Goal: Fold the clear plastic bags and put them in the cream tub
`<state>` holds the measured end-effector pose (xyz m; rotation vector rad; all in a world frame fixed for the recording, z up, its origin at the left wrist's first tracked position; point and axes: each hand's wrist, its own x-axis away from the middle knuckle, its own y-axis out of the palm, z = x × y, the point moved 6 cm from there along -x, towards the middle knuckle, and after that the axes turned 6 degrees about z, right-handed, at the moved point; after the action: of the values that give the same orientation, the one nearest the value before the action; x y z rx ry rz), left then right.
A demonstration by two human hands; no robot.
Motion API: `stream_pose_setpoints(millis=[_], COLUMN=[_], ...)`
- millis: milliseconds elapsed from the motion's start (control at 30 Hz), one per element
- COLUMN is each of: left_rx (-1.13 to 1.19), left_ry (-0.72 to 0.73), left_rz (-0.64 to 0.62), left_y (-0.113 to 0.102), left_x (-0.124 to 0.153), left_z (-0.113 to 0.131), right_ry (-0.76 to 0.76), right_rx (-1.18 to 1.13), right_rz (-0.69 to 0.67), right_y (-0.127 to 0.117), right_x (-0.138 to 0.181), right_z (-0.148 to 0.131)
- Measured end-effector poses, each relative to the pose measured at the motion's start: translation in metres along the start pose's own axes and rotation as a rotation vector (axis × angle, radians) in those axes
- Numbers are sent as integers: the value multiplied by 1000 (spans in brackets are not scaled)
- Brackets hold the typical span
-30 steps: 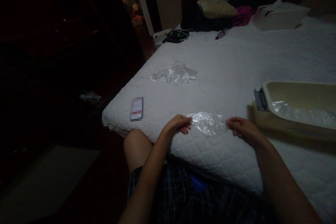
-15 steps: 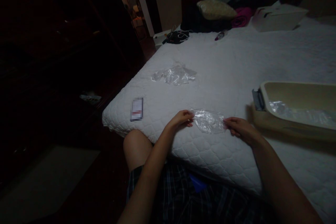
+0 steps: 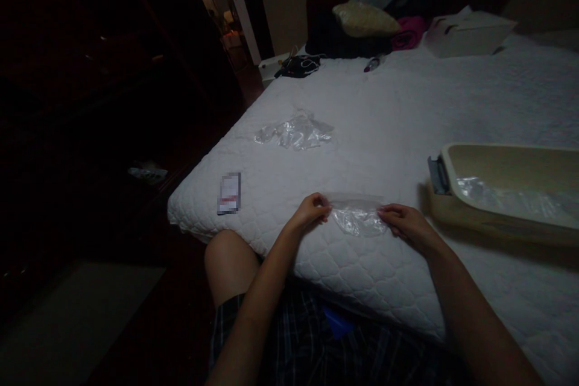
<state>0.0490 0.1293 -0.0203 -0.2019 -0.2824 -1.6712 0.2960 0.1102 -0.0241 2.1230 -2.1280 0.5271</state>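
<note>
Plastic film [image 3: 357, 220], clear and wrinkled, perhaps a flattened bag, spread low over the near edge of the white quilted mattress pad [image 3: 362, 271]; contact with the pad underneath impossible to tell. Long axis roughly nine to three o'clock, with a flatter strip along the twelve-o'clock edge and a shiny, crinkled part toward six. At the nine-o'clock end, left hand [image 3: 315, 210] closed in a fingertip pinch on the film; at the three-o'clock end, right hand [image 3: 402, 220] likewise pinching, fingers pointing back toward nine. Neither hand clearly nearer, each at its own end. From the film, cream plastic bin [image 3: 479, 221] at three o'clock, beyond the right hand and nearer to that one, with more clear plastic [image 3: 497, 193] inside; second crumpled sheet [image 3: 295, 131] near eleven o'clock, apart from both hands; blurred phone-like slab [image 3: 230, 193] just past nine, nearer the left hand.
</note>
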Motion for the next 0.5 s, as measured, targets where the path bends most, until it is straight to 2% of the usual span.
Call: stream_pose_setpoints(millis=[333, 500], left_rx=[-109, -104], left_ry=[38, 58], left_rz=[11, 24], left_y=[-4, -4], left_x=[0, 1], left_z=[4, 1], right_ry=[-39, -95], right_rx=[-45, -78], right_rz=[34, 55], right_y=[5, 4], right_x=[6, 3], right_z=[-12, -8])
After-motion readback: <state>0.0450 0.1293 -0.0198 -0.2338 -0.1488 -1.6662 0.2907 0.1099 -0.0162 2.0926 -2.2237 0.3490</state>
